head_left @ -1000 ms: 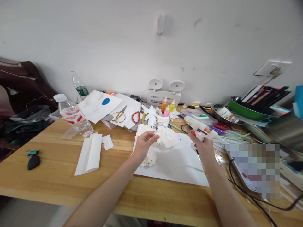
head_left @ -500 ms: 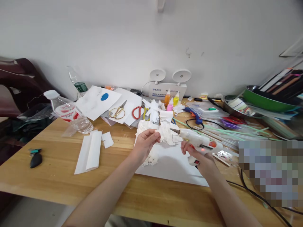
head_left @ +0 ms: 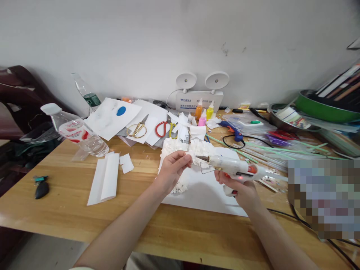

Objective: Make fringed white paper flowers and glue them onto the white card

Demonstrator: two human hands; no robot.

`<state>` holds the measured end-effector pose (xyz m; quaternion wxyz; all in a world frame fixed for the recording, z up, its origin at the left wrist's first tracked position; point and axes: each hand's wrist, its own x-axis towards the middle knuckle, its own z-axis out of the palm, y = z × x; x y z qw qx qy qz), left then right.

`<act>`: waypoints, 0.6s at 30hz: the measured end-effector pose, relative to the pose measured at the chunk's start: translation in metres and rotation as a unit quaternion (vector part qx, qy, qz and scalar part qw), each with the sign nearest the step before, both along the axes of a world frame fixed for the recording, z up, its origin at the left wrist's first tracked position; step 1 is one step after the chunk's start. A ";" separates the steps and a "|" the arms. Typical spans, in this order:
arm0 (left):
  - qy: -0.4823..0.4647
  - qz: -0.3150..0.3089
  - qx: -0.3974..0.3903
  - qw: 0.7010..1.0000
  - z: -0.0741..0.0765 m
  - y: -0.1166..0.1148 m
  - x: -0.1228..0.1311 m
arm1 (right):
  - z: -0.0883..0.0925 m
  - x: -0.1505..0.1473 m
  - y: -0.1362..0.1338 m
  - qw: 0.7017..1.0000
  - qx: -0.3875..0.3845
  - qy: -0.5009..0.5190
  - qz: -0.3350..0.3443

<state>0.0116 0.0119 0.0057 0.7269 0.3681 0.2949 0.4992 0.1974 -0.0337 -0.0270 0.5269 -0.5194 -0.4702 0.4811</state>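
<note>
My right hand (head_left: 237, 187) is wrapped round the grip of a white hot glue gun (head_left: 230, 165), whose small red light is lit. Its dark nozzle points left, close to the fingertips of my left hand (head_left: 174, 167). Thumb and fingers of that hand pinch a small white paper piece (head_left: 190, 153), mostly hidden by the fingers. Beneath both hands lies a white sheet (head_left: 202, 195), with clusters of crumpled white paper bits (head_left: 171, 146) stuck or lying on its far and left parts.
Gold-handled scissors (head_left: 137, 129), red-handled pliers (head_left: 161, 129) and paper strips (head_left: 181, 125) lie behind the sheet. Small paint bottles (head_left: 198, 110) stand by an emergency light (head_left: 198, 101). A water bottle (head_left: 81, 135) leans at left, near folded paper (head_left: 104, 180). A blue glue gun (head_left: 234, 131) and glue sticks lie right.
The glue gun has shifted a little left and sits more level, its nozzle nearer my left fingertips. The camera view has moved slightly. Both hands keep their grips.
</note>
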 end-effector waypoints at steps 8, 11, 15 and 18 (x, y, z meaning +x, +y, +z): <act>0.008 -0.004 0.001 1.000 0.001 -0.001 0.000 | 0.004 -0.002 0.000 0.999 -0.009 0.043 0.020; 0.008 -0.005 0.002 1.000 0.002 -0.001 0.001 | 0.006 -0.003 0.001 0.998 0.007 0.057 0.033; 0.010 -0.005 0.000 1.000 0.002 -0.001 0.001 | 0.008 -0.003 0.001 0.997 0.012 0.065 0.042; 0.010 -0.007 0.004 1.000 0.002 -0.001 0.000 | 0.007 -0.003 0.001 0.998 0.009 0.058 0.039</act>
